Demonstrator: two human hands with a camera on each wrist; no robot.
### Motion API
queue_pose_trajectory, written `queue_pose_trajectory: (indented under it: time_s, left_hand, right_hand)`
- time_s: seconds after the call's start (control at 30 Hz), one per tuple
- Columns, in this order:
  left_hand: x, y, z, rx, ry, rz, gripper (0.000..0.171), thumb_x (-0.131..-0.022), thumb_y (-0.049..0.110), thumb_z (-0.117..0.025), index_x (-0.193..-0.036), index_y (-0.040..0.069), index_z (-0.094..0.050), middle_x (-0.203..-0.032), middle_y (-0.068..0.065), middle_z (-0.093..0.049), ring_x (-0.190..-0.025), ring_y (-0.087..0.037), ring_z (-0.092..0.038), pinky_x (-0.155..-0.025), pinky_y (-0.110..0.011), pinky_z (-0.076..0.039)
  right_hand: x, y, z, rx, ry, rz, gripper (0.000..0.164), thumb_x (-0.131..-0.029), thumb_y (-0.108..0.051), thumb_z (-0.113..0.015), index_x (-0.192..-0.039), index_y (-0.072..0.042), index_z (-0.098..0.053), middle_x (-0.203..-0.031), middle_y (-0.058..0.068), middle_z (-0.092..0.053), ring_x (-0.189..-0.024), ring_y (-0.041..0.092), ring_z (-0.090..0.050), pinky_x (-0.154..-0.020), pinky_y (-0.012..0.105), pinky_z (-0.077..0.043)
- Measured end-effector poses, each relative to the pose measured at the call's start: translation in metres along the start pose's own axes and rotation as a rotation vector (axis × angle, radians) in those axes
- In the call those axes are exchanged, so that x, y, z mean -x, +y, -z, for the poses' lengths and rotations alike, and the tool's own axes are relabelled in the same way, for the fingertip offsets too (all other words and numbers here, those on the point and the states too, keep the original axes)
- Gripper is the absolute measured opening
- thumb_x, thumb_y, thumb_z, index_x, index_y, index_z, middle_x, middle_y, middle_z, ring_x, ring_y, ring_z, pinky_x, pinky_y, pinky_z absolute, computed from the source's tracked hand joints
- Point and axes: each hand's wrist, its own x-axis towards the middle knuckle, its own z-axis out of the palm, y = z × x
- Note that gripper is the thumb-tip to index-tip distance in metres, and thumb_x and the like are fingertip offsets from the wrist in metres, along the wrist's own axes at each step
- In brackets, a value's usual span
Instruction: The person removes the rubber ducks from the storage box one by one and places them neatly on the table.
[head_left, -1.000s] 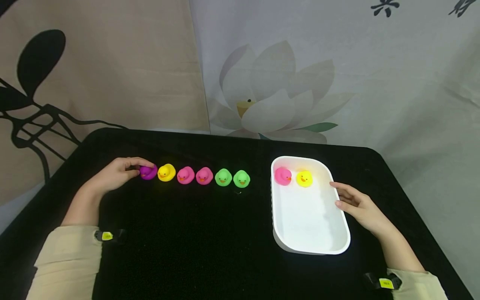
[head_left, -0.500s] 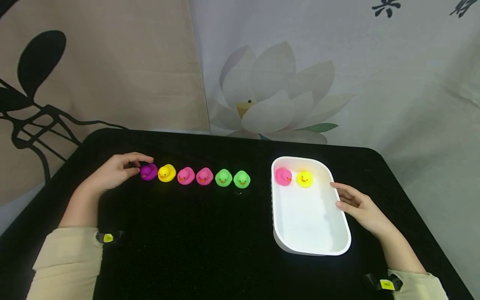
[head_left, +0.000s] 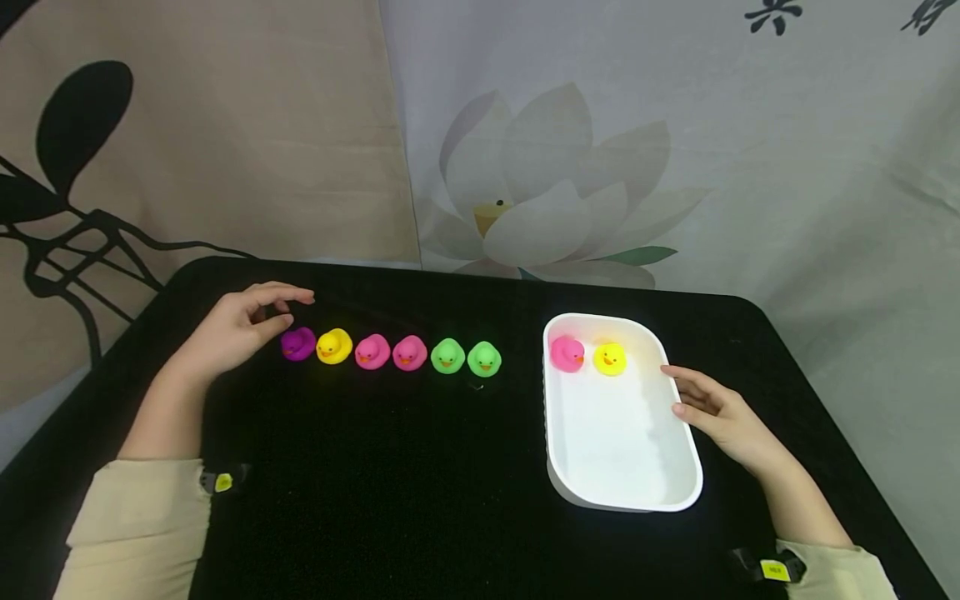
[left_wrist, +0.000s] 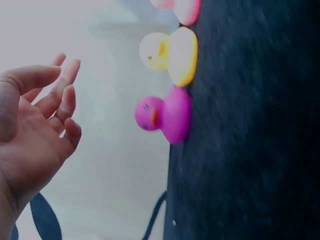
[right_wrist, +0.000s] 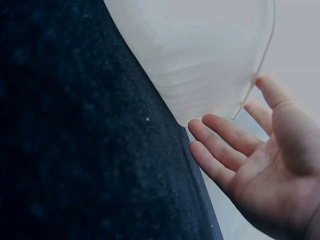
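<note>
My left hand (head_left: 236, 329) hovers just above and left of a purple rubber duck (head_left: 298, 344), its fingers loosely extended and holding nothing. In the left wrist view a gap separates the hand (left_wrist: 40, 110) from the purple duck (left_wrist: 175, 117). Right of that duck, a yellow duck (head_left: 334, 347), two pink ducks and two green ducks continue the row. My right hand (head_left: 716, 417) touches the right side of a white tray (head_left: 622, 467), thumb at the rim and fingers relaxed along the wall. Inside the tray sit a pink duck (head_left: 567, 354) and a yellow duck (head_left: 610, 359).
A black cloth-covered table (head_left: 375, 483) with rounded far corners bears everything. Behind it hangs a pale curtain (head_left: 300, 167) printed with a lotus and dark leaves. Both wrists wear dark bands with yellow labels.
My left hand has let go of the purple duck and lifted up and away from it. That duck stays at the row's left end. The right hand and tray keep their places.
</note>
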Motion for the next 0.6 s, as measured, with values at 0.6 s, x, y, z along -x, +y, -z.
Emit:
queue_pose_trajectory:
  time_s: [0.6]
  left_hand:
    - [-0.009,0.061,-0.036,0.126,0.005,-0.12,0.033,-0.092,0.011,-0.063,-0.125,0.01,-0.061,-0.122,-0.006,-0.058,-0.101,-0.02,-0.046,-0.081,-0.045,-0.033]
  right_hand:
    - [0.0,-0.001,-0.001,-0.01,0.003,0.013,0.049,-0.094,-0.009,-0.061,-0.139,0.0,-0.044,-0.13,0.028,-0.051,-0.104,0.008,-0.06,-0.08,0.021,-0.049]
